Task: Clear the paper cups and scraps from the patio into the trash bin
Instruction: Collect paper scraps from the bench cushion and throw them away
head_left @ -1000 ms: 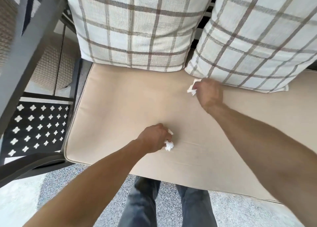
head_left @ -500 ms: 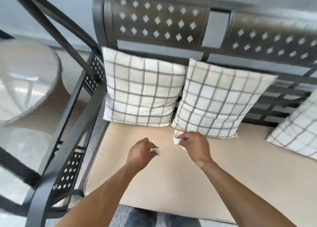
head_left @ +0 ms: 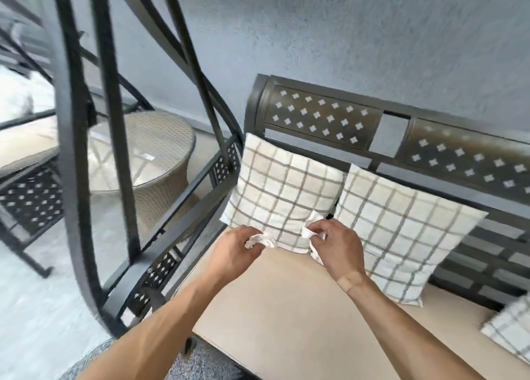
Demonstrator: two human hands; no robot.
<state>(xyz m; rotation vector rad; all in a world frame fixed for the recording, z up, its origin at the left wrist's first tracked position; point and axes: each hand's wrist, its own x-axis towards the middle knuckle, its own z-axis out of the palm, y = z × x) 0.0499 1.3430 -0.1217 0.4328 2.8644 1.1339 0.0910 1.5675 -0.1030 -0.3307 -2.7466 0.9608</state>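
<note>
Head view: I look down over a bench (head_left: 286,308) with a tan seat cushion and two plaid pillows (head_left: 286,190) just beyond my fingers.
Left hand (head_left: 235,253): fingers closed around a crumpled white paper scrap (head_left: 262,240), which pokes out toward my right hand.
Right hand (head_left: 338,244): fingers pinched shut on a second scrap (head_left: 311,230), part of it hanging loose below my palm.
Where the scraps are: both lifted clear of the cushion, near each other, in front of the nearer pillow.
Trash bin: not in view; neither are any paper cups.
Step in hand: I judge this is gathering the scraps before carrying them off.
Doing it well: ball each scrap fully into the palm so no loose tail can tear or drop; the right one needs tucking in most.
Watch for: the dark metal frame (head_left: 77,150) rising close on my left as I turn away.
Left to do: find the bin, drop both scraps, then the cups.
</note>
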